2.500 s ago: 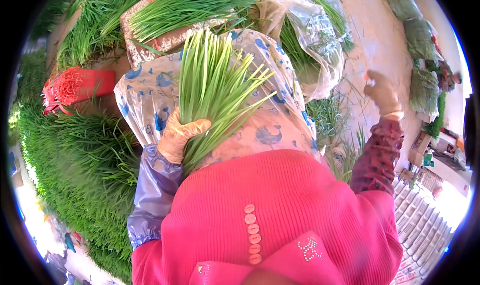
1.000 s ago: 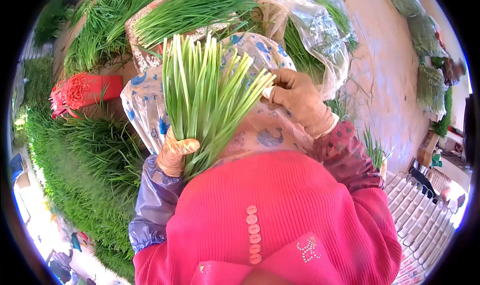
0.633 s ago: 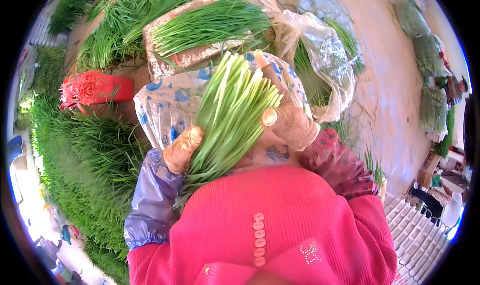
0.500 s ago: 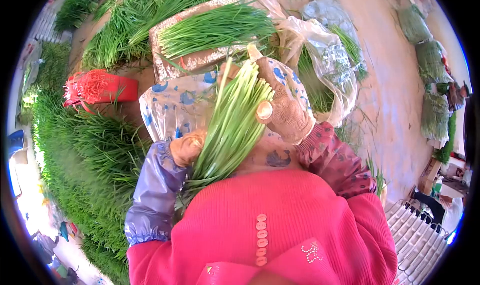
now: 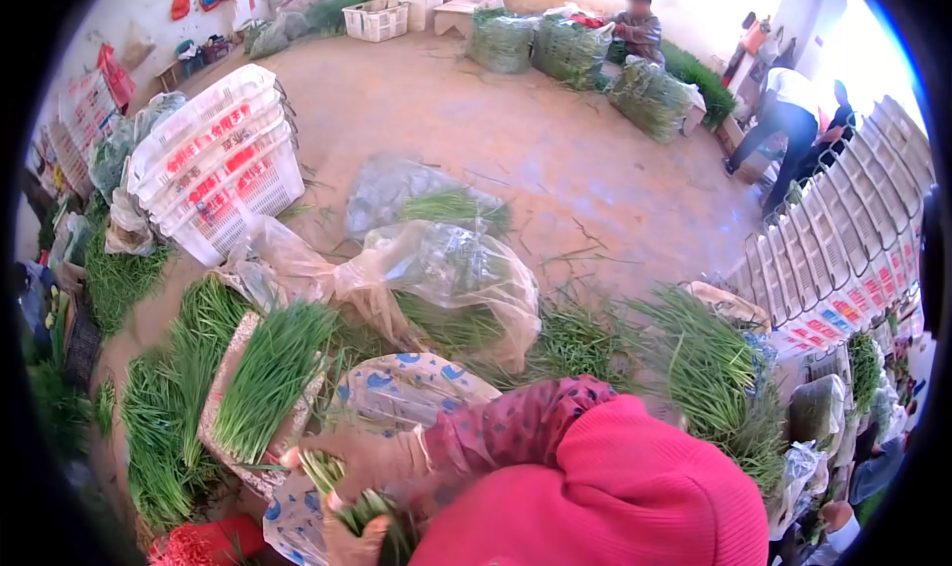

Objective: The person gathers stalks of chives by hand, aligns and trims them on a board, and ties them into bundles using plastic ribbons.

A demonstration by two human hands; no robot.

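Right hand (image 5: 372, 464) and left hand (image 5: 344, 544) meet on one bunch (image 5: 372, 509) above the blue-printed apron (image 5: 407, 387). Around them spreads a brown floor (image 5: 545, 139) strewn with stray stems, with stacked crates (image 5: 223, 169) at the left and full bags (image 5: 570, 52) near the far wall. Slightly blurred, the right hand curls over the bunch's paler end; the left grips it lower down, thumb against the leaves.
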